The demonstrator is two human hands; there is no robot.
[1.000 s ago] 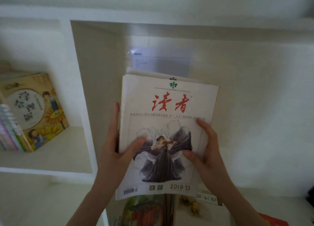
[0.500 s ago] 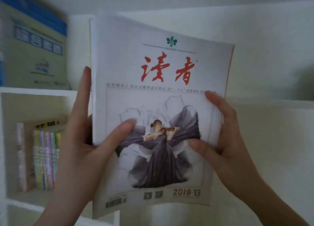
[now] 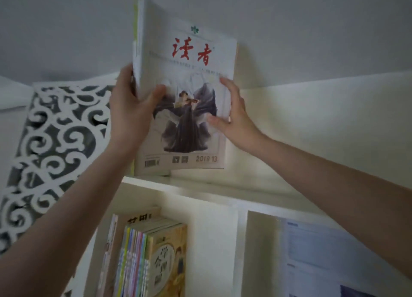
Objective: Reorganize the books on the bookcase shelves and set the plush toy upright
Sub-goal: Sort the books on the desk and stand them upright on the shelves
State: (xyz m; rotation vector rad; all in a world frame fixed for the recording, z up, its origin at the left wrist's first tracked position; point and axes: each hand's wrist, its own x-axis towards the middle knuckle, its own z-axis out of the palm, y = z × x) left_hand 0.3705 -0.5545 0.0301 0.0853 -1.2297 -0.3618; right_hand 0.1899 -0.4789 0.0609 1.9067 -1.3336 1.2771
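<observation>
A stack of white magazines (image 3: 189,78), the front one with red characters and a figure in a dark dress, stands upright on the top shelf (image 3: 223,189) of the white bookcase. My left hand (image 3: 131,109) grips the stack's left edge, thumb across the cover. My right hand (image 3: 234,116) holds its right edge, thumb on the cover and fingers behind. The bottom edge of the stack touches the shelf board. The plush toy is not in view.
A row of colourful thin books (image 3: 142,258) stands in the compartment below, a yellow cover facing out. A white carved scroll panel (image 3: 51,145) flanks the bookcase on the left. The right lower compartment holds a pale sheet (image 3: 323,256) on its back wall.
Both hands have lifted the magazines from the lower compartment up to the top shelf, where the stack now stands. The view has tilted upward with them.
</observation>
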